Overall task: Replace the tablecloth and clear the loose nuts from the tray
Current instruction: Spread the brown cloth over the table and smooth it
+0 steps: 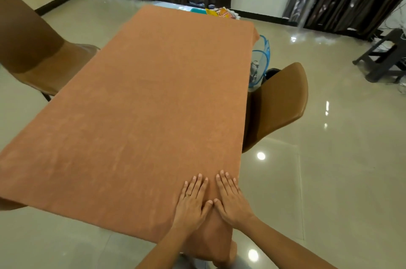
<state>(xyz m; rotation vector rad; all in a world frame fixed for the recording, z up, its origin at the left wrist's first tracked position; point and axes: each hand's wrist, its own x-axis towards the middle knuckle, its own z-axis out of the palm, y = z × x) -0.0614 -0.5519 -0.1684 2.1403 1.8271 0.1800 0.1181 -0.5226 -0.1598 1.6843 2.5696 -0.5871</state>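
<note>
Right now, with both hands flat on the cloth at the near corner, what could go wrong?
1. The left hand and right hand only press on the tablecloth. Nothing else weighs it down, so a sideways push may slide or wrinkle it.
2. The cloth hangs bunched below the near corner, so the overhang may end up uneven.
3. The right chair sits close to the cloth's edge and could snag it.

Bare tablecloth (140,101) open ahead, chairs flanking left (33,48) and right (279,103) (both tucked close)
</note>
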